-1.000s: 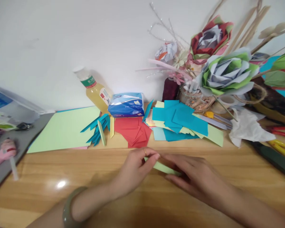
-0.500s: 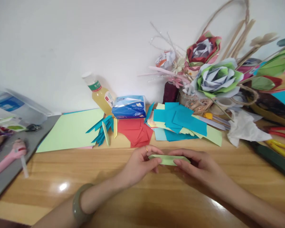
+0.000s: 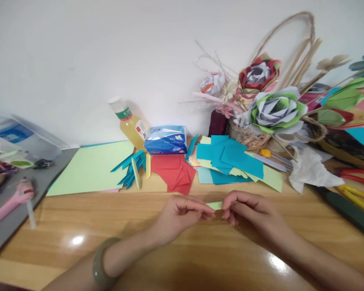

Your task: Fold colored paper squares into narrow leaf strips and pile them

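Both of my hands pinch a narrow folded strip of light green paper [image 3: 217, 205] just above the wooden table [image 3: 182, 250]. My left hand [image 3: 182, 214], with a ring and a green bangle on the wrist, grips its left end. At the other end my right hand [image 3: 250, 210] has its fingers curled around the strip. Only a short middle part of the strip shows between the fingertips.
Behind my hands lie red paper squares [image 3: 174, 171], teal and green squares [image 3: 230, 159], folded teal strips [image 3: 130, 167] and a large light green sheet [image 3: 92, 167]. A drink bottle [image 3: 130, 123], tissue pack [image 3: 166, 139] and paper flowers [image 3: 273, 109] line the wall. A pink glue gun [image 3: 10, 200] lies left.
The strip lay flat under my hands, then was lifted. Now my hands are closer together and cover more of it. The view has tilted up slightly.
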Available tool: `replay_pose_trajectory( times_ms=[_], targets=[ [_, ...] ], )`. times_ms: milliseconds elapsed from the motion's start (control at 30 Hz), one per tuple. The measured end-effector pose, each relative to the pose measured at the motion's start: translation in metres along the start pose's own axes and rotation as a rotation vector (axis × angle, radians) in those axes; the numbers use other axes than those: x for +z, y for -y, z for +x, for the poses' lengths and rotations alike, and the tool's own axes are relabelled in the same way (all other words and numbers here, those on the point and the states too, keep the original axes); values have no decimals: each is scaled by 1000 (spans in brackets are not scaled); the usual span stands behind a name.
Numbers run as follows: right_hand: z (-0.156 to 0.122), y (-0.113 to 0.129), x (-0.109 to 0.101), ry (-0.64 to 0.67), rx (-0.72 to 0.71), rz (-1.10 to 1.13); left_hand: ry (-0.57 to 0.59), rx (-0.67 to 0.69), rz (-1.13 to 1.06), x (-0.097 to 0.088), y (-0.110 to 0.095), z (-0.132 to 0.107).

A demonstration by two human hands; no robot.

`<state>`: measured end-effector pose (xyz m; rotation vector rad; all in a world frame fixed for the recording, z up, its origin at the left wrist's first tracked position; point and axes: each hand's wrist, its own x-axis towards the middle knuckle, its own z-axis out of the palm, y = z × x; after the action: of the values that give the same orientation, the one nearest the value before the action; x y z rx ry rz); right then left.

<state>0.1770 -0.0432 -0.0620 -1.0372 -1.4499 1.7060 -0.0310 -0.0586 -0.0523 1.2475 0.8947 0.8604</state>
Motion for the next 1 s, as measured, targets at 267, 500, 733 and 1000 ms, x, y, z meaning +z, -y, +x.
replay_pose_trajectory(
  times_ms=[267, 500, 733, 1000],
  targets=[
    [-4, 9, 3, 116, -399, -519, 53, -275, -131, 3, 8, 9],
    [-6, 5, 6, 16, -200, -528, 50, -343, -108, 5, 8, 9],
    [0, -1, 2, 167, 193, -285, -5, -353, 40, 2, 7, 7],
    [2, 13, -25, 209, 289, -119, -110, -183, 36, -11, 11, 6]
  ],
)
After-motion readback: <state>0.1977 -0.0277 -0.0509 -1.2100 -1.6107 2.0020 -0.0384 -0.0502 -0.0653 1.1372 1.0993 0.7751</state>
